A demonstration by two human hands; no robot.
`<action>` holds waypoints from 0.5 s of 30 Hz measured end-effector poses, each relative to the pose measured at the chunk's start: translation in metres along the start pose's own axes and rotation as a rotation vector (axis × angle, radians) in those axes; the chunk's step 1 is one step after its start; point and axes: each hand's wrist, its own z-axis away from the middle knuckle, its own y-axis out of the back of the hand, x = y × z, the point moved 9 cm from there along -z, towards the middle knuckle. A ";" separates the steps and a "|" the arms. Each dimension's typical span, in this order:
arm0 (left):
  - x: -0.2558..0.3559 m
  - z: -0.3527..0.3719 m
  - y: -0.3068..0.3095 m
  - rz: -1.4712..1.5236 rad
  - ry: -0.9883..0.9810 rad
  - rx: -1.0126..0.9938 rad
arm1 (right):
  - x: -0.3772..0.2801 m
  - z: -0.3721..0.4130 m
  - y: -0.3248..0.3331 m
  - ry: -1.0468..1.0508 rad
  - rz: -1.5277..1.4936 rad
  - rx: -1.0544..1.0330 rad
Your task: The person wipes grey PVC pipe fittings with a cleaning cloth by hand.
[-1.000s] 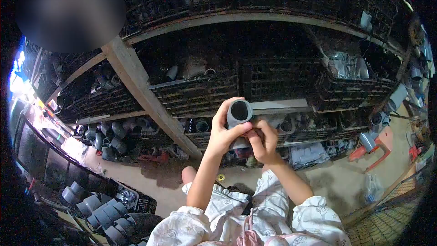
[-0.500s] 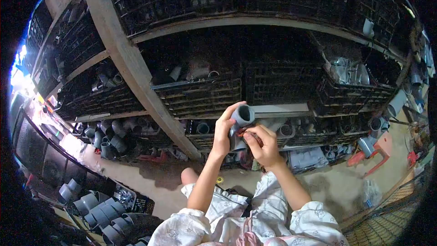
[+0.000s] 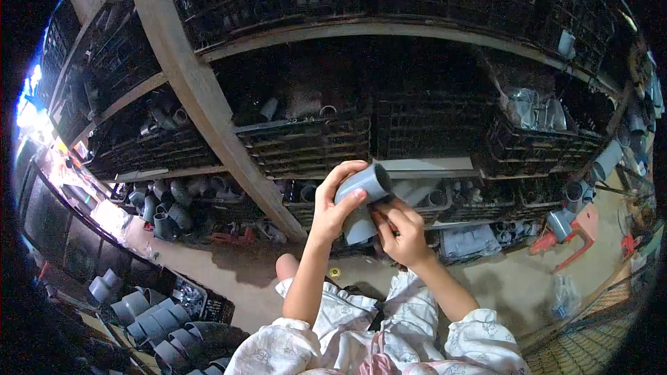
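A grey pipe fitting (image 3: 364,186) is up in front of the shelves, with one round open end toward the upper right and another part reaching down. My left hand (image 3: 333,201) is wrapped round its left side, the thumb lying across the front. At the fitting's lower right, my right hand (image 3: 401,230) has its fingers curled in. Whatever those fingers may hold is too dark and small to make out.
Dark crates (image 3: 431,128) of fittings fill wooden shelves (image 3: 187,83) ahead. Grey fittings (image 3: 156,319) lie in rows at the lower left. A red stool (image 3: 587,226) with a grey fitting stands at the right. Clear bags (image 3: 533,110) sit in an upper crate.
The fitting has turned in my left hand, its open end now tilted to the right and its lower part more exposed. My right hand has shifted slightly down, its fingers more curled.
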 end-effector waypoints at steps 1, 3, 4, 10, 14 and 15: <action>0.002 -0.001 -0.004 0.004 -0.007 -0.029 | 0.000 0.002 0.001 0.003 -0.020 0.014; 0.010 -0.003 -0.012 -0.120 -0.083 -0.063 | -0.004 0.000 0.005 -0.022 -0.118 0.018; 0.013 -0.003 -0.016 -0.183 -0.120 -0.079 | -0.008 -0.001 0.007 -0.035 -0.168 0.019; -0.007 -0.003 -0.003 0.085 -0.051 -0.012 | -0.018 0.007 -0.008 0.049 -0.240 -0.127; -0.004 0.000 -0.005 0.072 -0.027 -0.007 | -0.003 0.015 -0.006 0.107 -0.220 -0.086; -0.011 0.001 -0.003 0.118 0.000 0.006 | 0.004 0.014 -0.006 0.064 -0.209 -0.059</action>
